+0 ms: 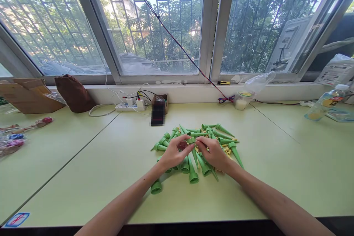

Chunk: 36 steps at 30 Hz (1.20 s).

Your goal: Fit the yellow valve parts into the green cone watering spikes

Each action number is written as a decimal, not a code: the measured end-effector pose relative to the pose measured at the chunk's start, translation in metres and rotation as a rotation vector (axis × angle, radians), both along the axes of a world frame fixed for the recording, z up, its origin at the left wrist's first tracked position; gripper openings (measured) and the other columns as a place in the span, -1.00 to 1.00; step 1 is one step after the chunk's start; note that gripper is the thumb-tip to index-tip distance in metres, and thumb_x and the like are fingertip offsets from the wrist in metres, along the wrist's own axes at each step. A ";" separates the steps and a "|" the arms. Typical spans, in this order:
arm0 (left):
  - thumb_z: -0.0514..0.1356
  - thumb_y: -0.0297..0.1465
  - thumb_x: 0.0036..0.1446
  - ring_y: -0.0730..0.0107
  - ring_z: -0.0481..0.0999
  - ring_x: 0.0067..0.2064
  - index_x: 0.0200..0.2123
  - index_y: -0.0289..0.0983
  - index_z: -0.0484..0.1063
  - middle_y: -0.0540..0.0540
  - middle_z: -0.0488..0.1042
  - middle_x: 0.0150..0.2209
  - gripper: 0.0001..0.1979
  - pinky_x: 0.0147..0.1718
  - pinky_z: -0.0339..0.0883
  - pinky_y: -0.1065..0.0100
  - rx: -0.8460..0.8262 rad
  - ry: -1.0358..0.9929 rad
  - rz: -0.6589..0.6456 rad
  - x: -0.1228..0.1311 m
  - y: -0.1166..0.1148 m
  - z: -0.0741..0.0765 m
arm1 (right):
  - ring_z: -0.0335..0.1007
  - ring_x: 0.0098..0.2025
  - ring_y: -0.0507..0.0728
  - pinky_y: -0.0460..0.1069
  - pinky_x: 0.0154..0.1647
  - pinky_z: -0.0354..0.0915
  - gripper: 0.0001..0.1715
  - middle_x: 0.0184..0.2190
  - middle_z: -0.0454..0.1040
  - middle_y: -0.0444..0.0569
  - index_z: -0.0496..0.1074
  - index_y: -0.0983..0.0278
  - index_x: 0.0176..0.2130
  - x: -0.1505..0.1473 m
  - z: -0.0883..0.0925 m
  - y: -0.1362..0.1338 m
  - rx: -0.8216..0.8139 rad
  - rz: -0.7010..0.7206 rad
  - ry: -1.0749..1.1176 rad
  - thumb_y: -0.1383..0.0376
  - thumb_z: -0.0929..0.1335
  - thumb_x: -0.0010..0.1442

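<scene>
Over a pile of green plant watering spikes (194, 177) on the table, my left hand (173, 154) pinches one green watering spike (190, 141) by its wide ribbed end, with the tapered part pointing down. Right beside it, my right hand (215, 155) has thumb and forefinger pressed together at that wide end. Whatever is between those fingertips is too small to make out. Small yellow plastic pieces (227, 151) lie among the spikes, mostly to the right and partly under my right hand. One spike (156, 187) lies apart at the pile's near left.
Along the window side stand a power strip (130, 106) with cables, a small box with a blurred dark item (158, 114), a plastic cup in a bag (241, 101) and a bottle (328, 102). At left are a brown bag (74, 94), a cardboard box (30, 96) and wrapped items (13, 143).
</scene>
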<state>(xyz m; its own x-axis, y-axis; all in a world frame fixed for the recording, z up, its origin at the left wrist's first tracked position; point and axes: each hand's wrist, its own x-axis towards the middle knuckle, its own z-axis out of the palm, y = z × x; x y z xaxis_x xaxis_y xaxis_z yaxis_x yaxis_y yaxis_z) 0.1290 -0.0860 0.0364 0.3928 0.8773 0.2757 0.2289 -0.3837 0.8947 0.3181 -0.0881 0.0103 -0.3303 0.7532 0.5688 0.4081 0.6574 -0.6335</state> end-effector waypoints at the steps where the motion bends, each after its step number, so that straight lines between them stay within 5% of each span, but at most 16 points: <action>1: 0.24 -0.18 0.17 0.46 0.32 -0.49 -0.20 -0.29 0.40 0.05 0.32 -0.53 -0.71 -0.51 0.24 0.44 0.001 0.001 -0.001 0.000 0.000 -0.001 | 0.24 -0.49 0.06 -0.06 -0.42 0.16 -0.70 -0.49 0.41 -0.12 0.39 0.25 -0.31 0.000 0.000 0.000 0.002 0.000 0.000 0.24 0.20 0.43; 36: 0.24 -0.16 0.16 0.47 0.29 -0.49 -0.19 -0.31 0.41 0.06 0.29 -0.52 -0.68 -0.51 0.20 0.44 -0.025 -0.002 -0.001 0.000 0.002 -0.004 | 0.23 -0.51 0.05 -0.06 -0.44 0.15 -0.69 -0.51 0.39 -0.13 0.40 0.25 -0.31 -0.001 0.000 -0.001 0.011 0.004 -0.007 0.24 0.20 0.43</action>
<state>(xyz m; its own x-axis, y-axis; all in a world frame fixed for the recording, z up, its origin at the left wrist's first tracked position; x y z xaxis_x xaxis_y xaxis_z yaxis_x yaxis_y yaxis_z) 0.1286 -0.0838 0.0320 0.3933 0.8835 0.2545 0.2268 -0.3615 0.9044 0.3175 -0.0886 0.0099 -0.3374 0.7456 0.5747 0.4095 0.6659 -0.6236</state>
